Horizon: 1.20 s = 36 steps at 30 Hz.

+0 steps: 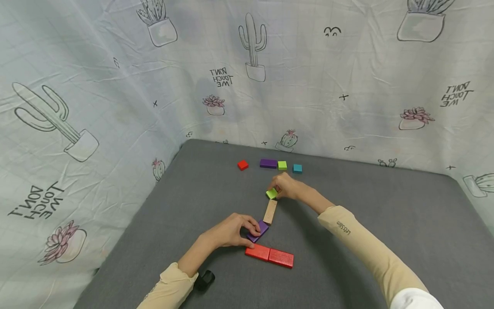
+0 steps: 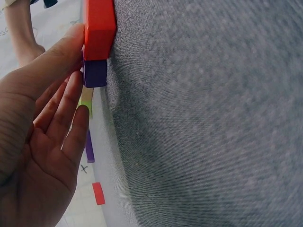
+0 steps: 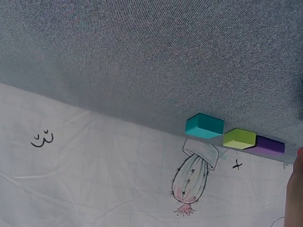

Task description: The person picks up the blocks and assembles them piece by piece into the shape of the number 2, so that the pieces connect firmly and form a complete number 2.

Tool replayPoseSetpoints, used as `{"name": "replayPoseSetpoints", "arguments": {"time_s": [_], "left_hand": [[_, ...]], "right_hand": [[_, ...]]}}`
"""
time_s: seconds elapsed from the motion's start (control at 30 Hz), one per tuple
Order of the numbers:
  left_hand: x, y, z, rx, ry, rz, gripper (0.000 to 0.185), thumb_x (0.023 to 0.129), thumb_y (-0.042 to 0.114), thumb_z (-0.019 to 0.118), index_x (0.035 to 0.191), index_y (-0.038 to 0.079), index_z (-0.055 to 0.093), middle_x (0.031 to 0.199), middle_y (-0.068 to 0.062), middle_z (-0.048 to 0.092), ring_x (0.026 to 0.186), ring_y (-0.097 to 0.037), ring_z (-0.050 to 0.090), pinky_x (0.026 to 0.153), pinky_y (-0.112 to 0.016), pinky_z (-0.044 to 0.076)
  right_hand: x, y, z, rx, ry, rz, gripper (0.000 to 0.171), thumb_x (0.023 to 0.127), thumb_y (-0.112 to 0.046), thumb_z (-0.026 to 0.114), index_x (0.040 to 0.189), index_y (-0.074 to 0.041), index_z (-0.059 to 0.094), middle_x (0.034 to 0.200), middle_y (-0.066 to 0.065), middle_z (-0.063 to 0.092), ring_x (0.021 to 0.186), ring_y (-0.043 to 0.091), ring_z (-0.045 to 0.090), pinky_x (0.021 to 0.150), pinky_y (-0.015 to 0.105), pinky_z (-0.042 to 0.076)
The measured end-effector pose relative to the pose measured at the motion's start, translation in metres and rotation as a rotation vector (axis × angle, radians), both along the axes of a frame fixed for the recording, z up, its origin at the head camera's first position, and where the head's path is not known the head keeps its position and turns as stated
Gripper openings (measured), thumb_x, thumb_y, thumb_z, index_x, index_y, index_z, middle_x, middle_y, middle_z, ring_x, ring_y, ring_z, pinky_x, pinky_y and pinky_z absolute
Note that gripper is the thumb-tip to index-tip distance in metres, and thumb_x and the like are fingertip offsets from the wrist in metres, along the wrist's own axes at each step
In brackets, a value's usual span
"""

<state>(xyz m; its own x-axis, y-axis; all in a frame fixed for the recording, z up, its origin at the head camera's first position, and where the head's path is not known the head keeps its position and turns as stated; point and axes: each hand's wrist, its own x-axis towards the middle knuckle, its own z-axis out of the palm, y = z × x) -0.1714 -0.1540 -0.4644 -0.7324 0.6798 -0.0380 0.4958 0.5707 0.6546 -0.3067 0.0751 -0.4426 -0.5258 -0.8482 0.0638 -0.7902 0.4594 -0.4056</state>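
Note:
My left hand bends its fingers over a purple block, with the thumb by the end of a red block. In the left wrist view, the thumb lies against the red block, just in front of the purple block. A plain wooden block reaches from the purple one toward a lime green block. My right hand pinches that green block on the table. Only an edge of this hand enters the right wrist view. Another red block adjoins the first.
Along the far side lie a small red block, a purple block, a green block and a teal block. A patterned cloth hangs behind the grey table. A black band is at the left wrist.

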Motion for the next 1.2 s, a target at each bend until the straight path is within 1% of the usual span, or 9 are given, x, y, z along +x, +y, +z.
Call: {"name": "replayPoseSetpoints", "arguments": {"time_s": [0.3,0.5,0.67,0.73,0.8,0.93,1.07,1.17,1.2], "left_hand": [[0.0,0.0,0.002,0.001,-0.001,0.005,0.029,0.073,0.02,0.084,0.101,0.013,0.077,0.11,0.009,0.065,0.107,-0.006,0.057,0.096,-0.028,0.045],[0.0,0.0,0.002,-0.003,-0.003,0.001,0.029,0.073,0.021,0.084,0.101,0.014,0.077,0.11,0.01,0.065,0.106,-0.006,0.057,0.096,-0.029,0.045],[-0.001,0.0,0.0,0.002,0.0,-0.002,0.03,0.073,0.022,0.084,0.101,0.014,0.077,0.11,0.011,0.064,0.106,-0.005,0.057,0.096,-0.028,0.045],[-0.001,0.0,0.0,0.001,0.005,-0.003,0.03,0.073,0.022,0.084,0.101,0.014,0.077,0.11,0.011,0.064,0.106,-0.005,0.057,0.096,-0.029,0.045],[-0.002,0.0,0.0,0.0,0.008,-0.003,0.03,0.073,0.022,0.084,0.101,0.015,0.077,0.11,0.011,0.064,0.106,-0.005,0.056,0.096,-0.029,0.045],[-0.002,0.0,0.001,-0.01,0.007,0.0,0.03,0.073,0.022,0.084,0.101,0.015,0.077,0.111,0.011,0.064,0.107,-0.006,0.056,0.097,-0.03,0.045],[-0.001,0.001,0.002,-0.014,-0.001,0.007,0.029,0.073,0.021,0.084,0.101,0.016,0.077,0.11,0.012,0.064,0.107,-0.006,0.056,0.097,-0.029,0.045],[0.001,0.001,0.001,-0.008,-0.009,0.01,0.028,0.073,0.02,0.084,0.101,0.016,0.077,0.11,0.012,0.064,0.107,-0.006,0.056,0.097,-0.029,0.045],[0.002,0.001,0.0,-0.006,-0.011,0.011,0.028,0.073,0.02,0.084,0.101,0.016,0.077,0.11,0.013,0.064,0.107,-0.006,0.056,0.096,-0.029,0.045]], "right_hand": [[0.0,0.003,-0.002,0.011,-0.017,-0.003,0.029,0.074,0.006,0.078,0.102,0.006,0.072,0.089,0.012,0.068,0.066,0.016,0.056,0.055,0.019,0.044],[0.0,0.005,-0.001,0.046,-0.074,-0.037,0.033,0.074,0.004,0.078,0.106,0.004,0.071,0.092,0.01,0.068,0.069,0.014,0.055,0.059,0.021,0.046],[-0.002,0.01,0.006,0.046,-0.14,-0.08,0.045,0.074,0.002,0.079,0.117,0.004,0.066,0.104,0.016,0.068,0.08,0.018,0.064,0.067,0.025,0.054],[-0.005,0.016,0.01,0.013,-0.157,-0.143,0.048,0.074,0.001,0.08,0.119,0.004,0.065,0.108,0.019,0.066,0.087,0.024,0.066,0.073,0.03,0.055],[-0.011,0.024,0.013,-0.025,-0.113,-0.222,0.05,0.074,-0.003,0.081,0.12,0.005,0.064,0.112,0.022,0.064,0.095,0.03,0.065,0.079,0.037,0.054],[-0.025,0.041,0.013,-0.082,-0.041,-0.44,0.069,0.075,-0.014,0.083,0.134,0.005,0.052,0.134,0.029,0.047,0.123,0.043,0.045,0.099,0.055,0.039],[-0.034,0.054,0.006,-0.138,-0.117,-0.648,0.091,0.079,-0.021,0.08,0.148,0.006,0.026,0.149,0.036,0.02,0.136,0.051,0.019,0.107,0.061,0.023],[-0.034,0.058,-0.003,-0.198,-0.192,-0.768,0.098,0.082,-0.029,0.077,0.151,0.004,0.015,0.15,0.036,0.014,0.138,0.051,0.013,0.109,0.062,0.017],[-0.038,0.059,-0.015,-0.241,-0.171,-0.795,0.1,0.082,-0.038,0.075,0.152,0.0,0.014,0.151,0.034,0.014,0.138,0.051,0.014,0.108,0.063,0.017]]}}
